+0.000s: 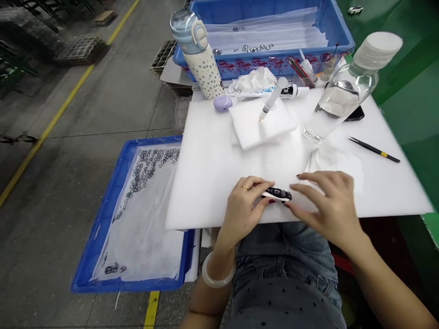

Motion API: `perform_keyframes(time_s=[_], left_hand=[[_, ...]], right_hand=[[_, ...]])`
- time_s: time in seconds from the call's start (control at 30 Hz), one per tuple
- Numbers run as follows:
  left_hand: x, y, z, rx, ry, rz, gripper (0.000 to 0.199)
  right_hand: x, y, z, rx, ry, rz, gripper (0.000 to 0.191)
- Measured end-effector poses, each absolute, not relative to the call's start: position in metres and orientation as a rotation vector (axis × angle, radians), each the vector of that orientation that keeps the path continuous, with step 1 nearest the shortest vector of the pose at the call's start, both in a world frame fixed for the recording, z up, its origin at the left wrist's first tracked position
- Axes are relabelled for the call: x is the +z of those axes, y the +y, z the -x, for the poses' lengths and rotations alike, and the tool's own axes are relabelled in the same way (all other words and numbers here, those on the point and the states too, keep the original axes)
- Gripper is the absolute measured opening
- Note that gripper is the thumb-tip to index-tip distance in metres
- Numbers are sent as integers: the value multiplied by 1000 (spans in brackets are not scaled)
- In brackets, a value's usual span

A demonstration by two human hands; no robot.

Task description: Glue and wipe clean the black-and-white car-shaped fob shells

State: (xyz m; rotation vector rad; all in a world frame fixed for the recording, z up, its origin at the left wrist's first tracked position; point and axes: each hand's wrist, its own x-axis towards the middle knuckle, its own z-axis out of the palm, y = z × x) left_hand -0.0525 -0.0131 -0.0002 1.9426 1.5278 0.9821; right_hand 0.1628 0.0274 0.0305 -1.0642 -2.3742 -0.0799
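Note:
Near the front edge of the white foam board [209, 183], my left hand [244, 205] pinches a small glossy black-and-white piece [279, 193] between thumb and fingers. Its shape resembles a toy car body, but I cannot make out its exact kind. My right hand [324, 205] is at the piece's right end with fingers spread apart; its thumb tip is close to the piece, and I cannot tell if it touches. Beyond the hands, a syringe [272, 100] stands tip-down on a white foam pad [247, 130]. Black tweezers [373, 149] lie on the right of the board.
A clear bottle [343, 100] and a dotted flask [206, 68] stand on the board, with a tube [288, 92] and crumpled tissue [255, 80] between. Behind is a blue bin [233, 68]. A lower blue tray [99, 233] at left holds many dark rings. A toy car [355, 10] sits far right.

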Motion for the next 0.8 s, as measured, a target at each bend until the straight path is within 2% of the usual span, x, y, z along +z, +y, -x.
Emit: perform_keyframes(time_s=[0.3,0.4,0.57,0.67,0.8], left_hand=[[-1,-12,49,983,1554,-1944,24],[1,-15,52,964,1543,-1954,26],[34,-5,71,762,1575,-2216,28],[65,28,79,561,1835,-2366,47],[79,87,88,184,1897,-2183,95]], right_hand=[[18,17,-145,-220,-2452,901,12],[21,17,-149,-105,-2547,915,8],[15,16,-135,102,-2551,961,24],[10,14,-127,84,-2490,982,34],[8,29,-182,168,-2242,1140,38]])
